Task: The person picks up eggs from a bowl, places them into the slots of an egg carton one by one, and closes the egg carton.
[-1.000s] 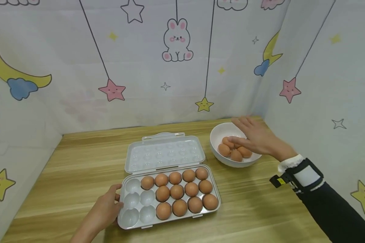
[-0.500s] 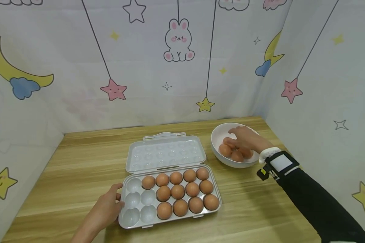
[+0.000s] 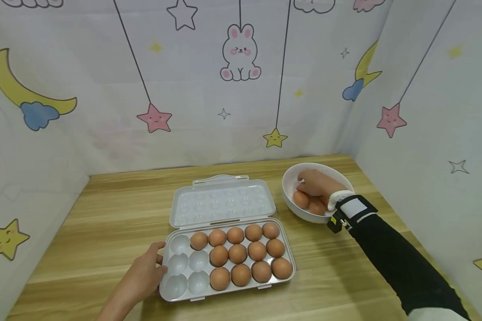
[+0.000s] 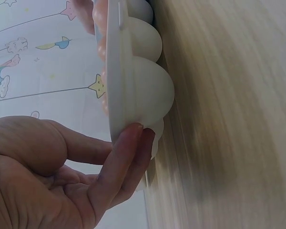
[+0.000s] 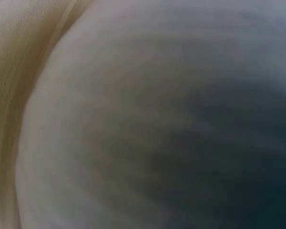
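Note:
A pale plastic egg box (image 3: 184, 296) lies on the table with its lid (image 3: 225, 200) folded back. Brown eggs (image 3: 238, 253) fill most of its cups; the cups at the left end are bare. My left hand (image 3: 146, 272) grips the box's left end; in the left wrist view its fingers (image 4: 124, 152) press the cups from outside, at the rim. At the right stands a white bowl (image 3: 291, 171) with several brown eggs (image 3: 301, 199). Inside it is my right hand (image 3: 319, 183), fingers bent down among the eggs. Its fingertips are hidden, and the right wrist view is blurred by the bowl's wall (image 5: 62, 119).
The wood-grain table (image 3: 116, 214) backs onto a white curtain (image 3: 193, 89) printed with stars, moons and a rabbit. More curtain (image 3: 434, 178) closes the right side. A strap with a small device (image 3: 353, 207) sits on the right wrist.
My right hand has come down from above the bowl into it, its fingers bending over the eggs. The left hand stays at the egg box. The head view has shifted slightly.

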Demonstrator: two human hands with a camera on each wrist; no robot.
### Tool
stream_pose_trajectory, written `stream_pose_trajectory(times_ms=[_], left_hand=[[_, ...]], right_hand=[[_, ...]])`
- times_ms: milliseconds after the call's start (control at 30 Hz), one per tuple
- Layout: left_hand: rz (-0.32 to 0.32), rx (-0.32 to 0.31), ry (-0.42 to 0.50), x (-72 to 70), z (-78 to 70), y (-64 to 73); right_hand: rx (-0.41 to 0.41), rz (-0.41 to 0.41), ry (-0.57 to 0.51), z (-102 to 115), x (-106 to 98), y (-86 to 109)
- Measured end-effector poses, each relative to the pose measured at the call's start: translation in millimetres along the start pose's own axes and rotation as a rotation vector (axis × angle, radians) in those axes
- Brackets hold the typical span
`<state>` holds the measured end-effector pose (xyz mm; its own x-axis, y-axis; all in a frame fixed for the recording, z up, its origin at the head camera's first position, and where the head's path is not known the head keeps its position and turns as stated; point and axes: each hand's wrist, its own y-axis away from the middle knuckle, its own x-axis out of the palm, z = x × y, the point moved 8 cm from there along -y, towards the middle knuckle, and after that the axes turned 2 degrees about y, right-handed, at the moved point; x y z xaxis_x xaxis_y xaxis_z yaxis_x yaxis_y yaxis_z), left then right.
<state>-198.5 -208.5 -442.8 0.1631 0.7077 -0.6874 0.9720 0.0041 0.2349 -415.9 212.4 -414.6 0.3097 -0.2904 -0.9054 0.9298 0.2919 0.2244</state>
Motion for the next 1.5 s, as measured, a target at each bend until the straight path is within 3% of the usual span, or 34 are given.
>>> stream_pose_trajectory(times_ms=[200, 367, 567, 700, 800, 1100, 1367, 1500], left_hand=[[0.002, 0.001, -0.001, 0.4, -0.9, -0.1], [-0.001, -0.004, 0.000, -0.1, -0.6, 0.4], [-0.004, 0.008, -0.008, -0.6, -2.8, 0.1], [-0.002, 0.010, -0.014, -0.8, -4.2, 0.1], [-0.001, 0.007, -0.013, -1.1, -4.2, 0.3], [0.006, 0.006, -0.009, -0.6, -3.1, 0.9], [0.008, 0.012, -0.016, -0.6, -3.3, 0.8], [-0.002, 0.026, -0.018, -1.6, -4.4, 1.5]], right_hand=[[-0.059, 0.020, 0.045, 4.0, 2.5, -5.1], [-0.061, 0.031, 0.077, 4.2, 2.7, -6.3], [-0.045, 0.013, 0.021, -1.5, 1.9, -3.6], [-0.089, -0.040, 0.035, -0.6, -6.9, 1.7], [-0.132, -0.091, 0.069, 4.1, -17.6, 8.5], [-0.201, -0.184, 0.007, 21.1, -43.9, 34.3], [-0.342, -0.280, -0.026, 57.9, -65.8, 67.4], [-0.372, -0.300, -0.014, 78.2, -72.4, 84.5]])
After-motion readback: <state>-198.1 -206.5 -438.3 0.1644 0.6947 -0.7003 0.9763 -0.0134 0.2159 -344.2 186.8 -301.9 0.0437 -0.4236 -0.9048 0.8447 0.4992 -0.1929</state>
